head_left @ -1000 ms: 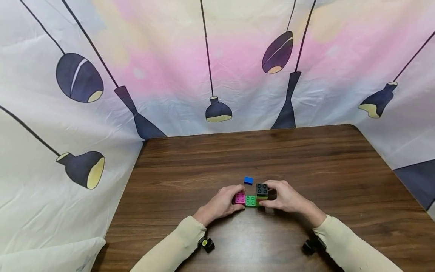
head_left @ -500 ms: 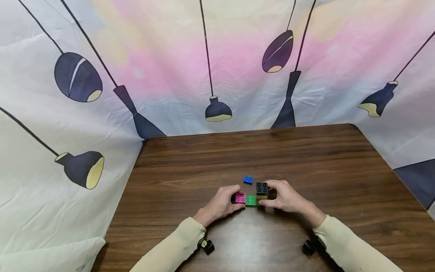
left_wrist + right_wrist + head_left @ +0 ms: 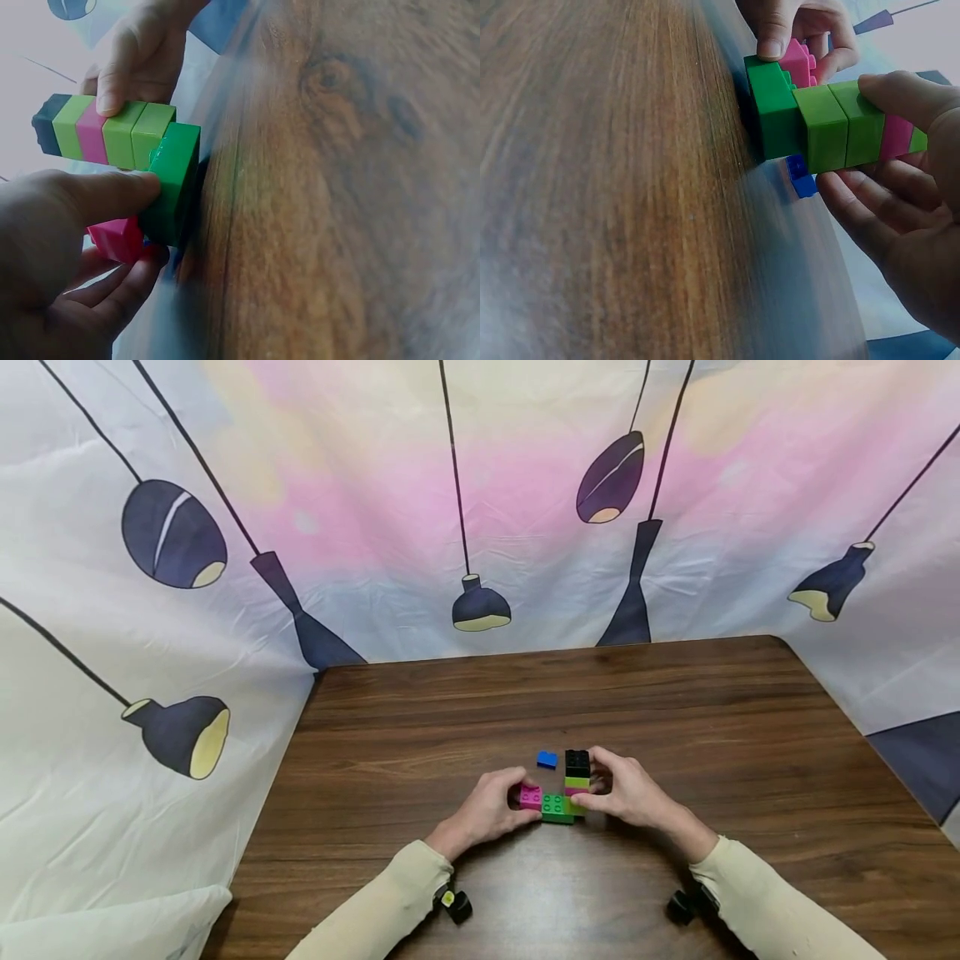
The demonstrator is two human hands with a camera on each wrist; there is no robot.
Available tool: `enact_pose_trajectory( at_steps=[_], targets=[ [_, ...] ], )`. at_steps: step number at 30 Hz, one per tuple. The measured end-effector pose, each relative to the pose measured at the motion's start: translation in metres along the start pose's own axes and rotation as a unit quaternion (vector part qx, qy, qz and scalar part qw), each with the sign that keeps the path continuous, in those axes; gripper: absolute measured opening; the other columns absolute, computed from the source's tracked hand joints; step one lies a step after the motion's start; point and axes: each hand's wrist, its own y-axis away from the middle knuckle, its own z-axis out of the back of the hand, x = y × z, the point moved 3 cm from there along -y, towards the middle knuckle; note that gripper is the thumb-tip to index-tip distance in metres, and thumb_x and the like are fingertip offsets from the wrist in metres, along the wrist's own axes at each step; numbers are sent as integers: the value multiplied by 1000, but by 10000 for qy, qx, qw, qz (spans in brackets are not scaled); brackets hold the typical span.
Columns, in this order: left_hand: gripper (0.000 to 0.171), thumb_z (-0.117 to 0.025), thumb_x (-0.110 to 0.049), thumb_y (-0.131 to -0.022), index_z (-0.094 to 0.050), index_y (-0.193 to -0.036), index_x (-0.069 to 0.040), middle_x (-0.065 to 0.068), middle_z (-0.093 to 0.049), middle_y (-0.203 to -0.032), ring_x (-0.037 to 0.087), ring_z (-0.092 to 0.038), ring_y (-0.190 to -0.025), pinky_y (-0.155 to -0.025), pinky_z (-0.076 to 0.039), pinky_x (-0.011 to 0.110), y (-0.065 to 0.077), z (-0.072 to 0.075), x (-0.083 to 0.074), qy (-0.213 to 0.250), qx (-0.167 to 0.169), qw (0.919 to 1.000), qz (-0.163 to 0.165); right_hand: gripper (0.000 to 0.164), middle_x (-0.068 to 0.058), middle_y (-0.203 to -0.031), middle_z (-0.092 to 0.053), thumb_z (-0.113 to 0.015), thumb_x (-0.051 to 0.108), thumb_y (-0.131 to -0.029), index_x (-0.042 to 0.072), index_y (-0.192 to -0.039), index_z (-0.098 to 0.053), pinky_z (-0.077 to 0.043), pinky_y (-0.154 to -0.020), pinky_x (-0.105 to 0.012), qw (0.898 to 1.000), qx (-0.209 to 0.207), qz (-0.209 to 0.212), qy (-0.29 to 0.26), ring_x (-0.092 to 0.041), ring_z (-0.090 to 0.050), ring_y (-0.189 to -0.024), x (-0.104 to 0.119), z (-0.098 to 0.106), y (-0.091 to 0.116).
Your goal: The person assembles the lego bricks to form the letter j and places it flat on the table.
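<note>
A long green toy brick (image 3: 557,809) lies low over the table, with a pink brick (image 3: 531,797) on its left end. My left hand (image 3: 486,808) grips these two, its thumb pressing the green brick's side in the left wrist view. At the green brick's right end stands a column of light green (image 3: 823,127), pink and light green bricks, topped by a black brick (image 3: 577,764). The right hand (image 3: 632,790) pinches this column between thumb and fingers. Whether the column's bottom is fully seated on the green brick, I cannot tell.
A small blue brick (image 3: 547,760) lies on the brown wooden table (image 3: 420,702) just beyond the hands. Cloth printed with hanging lamps (image 3: 482,607) surrounds the table's far and side edges. A white cushion-like thing (image 3: 112,922) sits at the lower left.
The column's top has shifted away from me, and its lower light green and pink bricks now show more. More of the green brick's right end is visible. The left hand has barely moved.
</note>
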Motion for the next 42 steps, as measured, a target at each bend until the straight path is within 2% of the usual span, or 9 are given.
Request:
enact_pose_trajectory(
  at_steps=[5,10,15,19,23,28,36,42],
  targets=[
    [30,-82,-15,-79,-63,-102,-11,0,-60,-101,8,-61,-87,-75,-52,17,0,0,0,98,-79,9999,11,35,-2,-90,-66,-80,26,-81,11,-103,-57,-57,-72,-25,9992,-158,-214,-310,-11,-68,-82,-4,-1,1],
    [31,-82,-15,-79,-65,-105,-9,0,-60,-101,8,-62,-89,-77,-52,16,0,0,0,155,-139,9997,113,34,-5,-89,-63,-80,21,-82,6,-104,-60,-57,-72,-27,9982,-443,-282,-291,-12,-66,-81,-7,-3,1],
    [32,-82,-17,-79,-66,-106,-8,0,-62,-100,8,-63,-87,-76,-52,17,1,0,0,174,-226,9995,134,45,-8,-95,-66,-81,19,-80,-1,-116,-62,-57,-74,-27,9959,-782,-368,-277,-16,-67,-85,-7,-5,1],
    [32,-82,-23,-79,-68,-107,-11,-1,-65,-101,9,-60,-90,-78,-51,20,1,2,-1,-287,-408,9987,42,57,-12,-100,-66,-81,20,-80,-5,-126,-58,-57,-75,-27,9926,-1064,-453,-359,-20,-68,-87,-8,-7,3],
    [35,-82,-29,-79,-71,-108,-13,-1,-68,-104,12,-58,-97,-83,-50,26,1,4,-3,-827,-562,9950,-55,60,-16,-104,-68,-81,18,-80,-7,-129,-56,-57,-74,-29,9898,-1304,-397,-420,-23,-70,-87,-8,-10,4],
    [37,-80,-29,-81,-71,-112,-11,1,-67,-110,15,-59,-104,-88,-50,30,1,3,-4,-957,-489,9942,-16,58,-16,-104,-69,-80,15,-81,-6,-129,-57,-57,-72,-27,9874,-1535,-261,-300,-21,-70,-84,-6,-14,5],
    [39,-78,-28,-83,-70,-116,-9,2,-63,-115,16,-59,-107,-91,-51,32,3,3,-6,-982,-390,9944,52,53,-11,-102,-66,-80,11,-80,-6,-126,-59,-57,-70,-25,9837,-1768,-307,-82,-21,-68,-85,0,-16,8],
    [36,-78,-29,-84,-71,-115,-11,2,-67,-113,17,-61,-106,-91,-51,32,4,4,-10,-943,-322,9948,220,53,-9,-98,-68,-81,17,-80,-5,-123,-62,-56,-68,-24,9822,-1769,-617,132,-19,-68,-81,3,-16,9]
  ],
)
